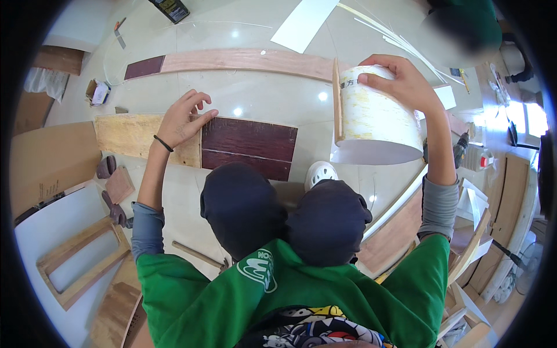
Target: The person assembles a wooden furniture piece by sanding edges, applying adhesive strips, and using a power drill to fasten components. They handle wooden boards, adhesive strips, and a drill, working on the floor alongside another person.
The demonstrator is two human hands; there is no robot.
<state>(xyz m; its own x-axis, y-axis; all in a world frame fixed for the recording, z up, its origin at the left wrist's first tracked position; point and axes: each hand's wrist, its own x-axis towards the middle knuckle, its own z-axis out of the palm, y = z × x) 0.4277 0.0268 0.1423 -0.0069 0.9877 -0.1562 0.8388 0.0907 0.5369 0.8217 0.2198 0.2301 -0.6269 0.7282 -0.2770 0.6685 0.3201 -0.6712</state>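
My right hand point(400, 84) grips the upper edge of a curved white sheet point(377, 119), its thumb pressed on the outer face. Yellowish streaks mark that sheet, and a thin strip of wood point(338, 107) runs along its left edge. My left hand point(188, 116) is over the far edge of a long board, fingers loosely bent and apart, with nothing seen in them. The board's left part is pale wood point(130, 134); its right part is a dark red panel point(249, 145) with a light line across it. Whether my left fingertips touch the board, I cannot tell.
A long plank point(243, 60) lies beyond on the shiny tiled floor, near a white sheet point(303, 24) and thin white strips point(400, 40). Left are a cardboard sheet point(52, 153) and a wooden frame point(84, 261). A drill point(461, 148) lies right; another person point(464, 29) is far right.
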